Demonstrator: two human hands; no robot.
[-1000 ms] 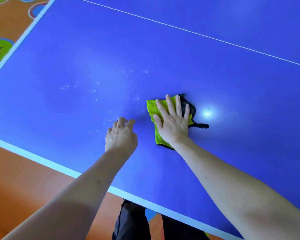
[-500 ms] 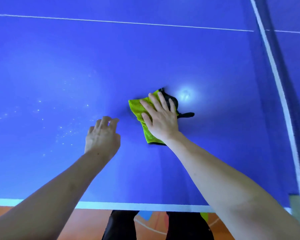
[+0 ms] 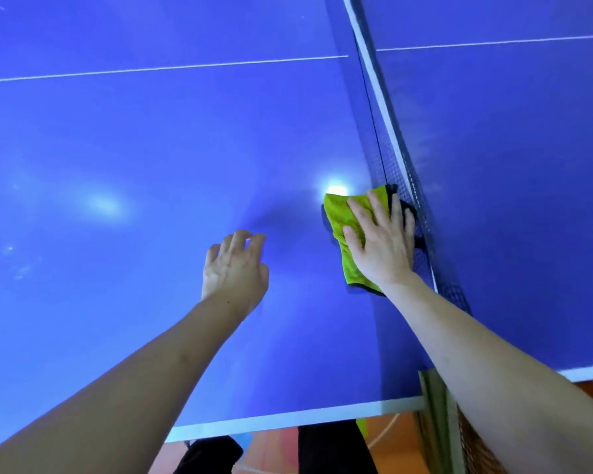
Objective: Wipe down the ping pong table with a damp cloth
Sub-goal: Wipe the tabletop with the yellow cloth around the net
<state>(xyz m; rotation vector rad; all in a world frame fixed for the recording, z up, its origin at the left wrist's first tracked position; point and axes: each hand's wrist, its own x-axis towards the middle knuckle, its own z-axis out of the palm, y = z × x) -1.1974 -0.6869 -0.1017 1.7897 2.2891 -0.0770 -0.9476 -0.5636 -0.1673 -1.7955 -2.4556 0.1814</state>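
Observation:
The blue ping pong table (image 3: 151, 148) fills the view, with white lines and a white front edge. A yellow-green cloth (image 3: 339, 217) with a dark underside lies flat on it, right against the base of the net. My right hand (image 3: 380, 241) presses down on the cloth with straight, spread fingers. My left hand (image 3: 235, 268) rests on the bare table to the left of the cloth, fingers loosely bent, holding nothing.
The dark net (image 3: 401, 172) with its white top band runs from the top middle down to the right edge, just right of the cloth. A green net post (image 3: 435, 415) clamps the near edge. Orange floor (image 3: 278, 449) shows below.
My right hand has slid the cloth rightward across the table until it meets the net. My left hand followed to the right. The speckled area is now far left.

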